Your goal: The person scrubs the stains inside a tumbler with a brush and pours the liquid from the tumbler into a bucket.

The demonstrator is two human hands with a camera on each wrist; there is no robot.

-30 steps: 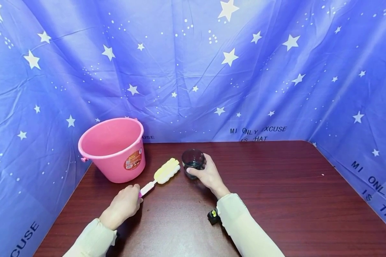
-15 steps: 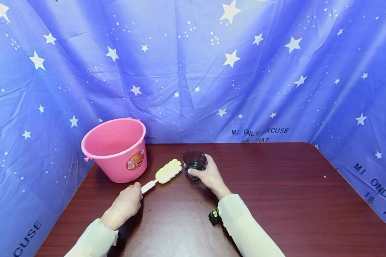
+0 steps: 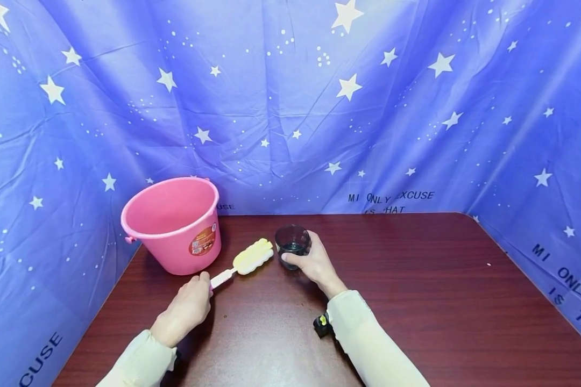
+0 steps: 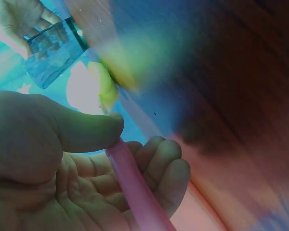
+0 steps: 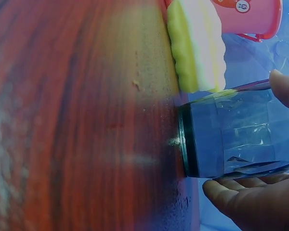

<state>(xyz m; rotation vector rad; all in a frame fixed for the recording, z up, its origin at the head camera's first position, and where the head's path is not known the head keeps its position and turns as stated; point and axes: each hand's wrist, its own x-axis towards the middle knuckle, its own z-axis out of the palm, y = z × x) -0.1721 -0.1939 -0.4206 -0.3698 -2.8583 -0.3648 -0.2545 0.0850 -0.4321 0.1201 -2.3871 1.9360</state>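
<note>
My left hand grips the pink handle of a sponge bottle brush, thumb pressed along it and fingers curled underneath. The brush's yellow and white sponge head points to the far right, close over the table and just left of the glass. With thumb and fingers around its side, my right hand holds a clear dark-tinted drinking glass upright. In the right wrist view the glass has its thick base right at the tabletop, and the sponge head is beside it.
A pink bucket with an orange label stands at the back left, behind my left hand. The dark red wooden table stretches to the right, with a small white speck on it. A blue star-patterned curtain encloses the back and sides.
The left hand and brush have shifted very slightly. The right hand and glass stay in place; the whole head view has moved a little.
</note>
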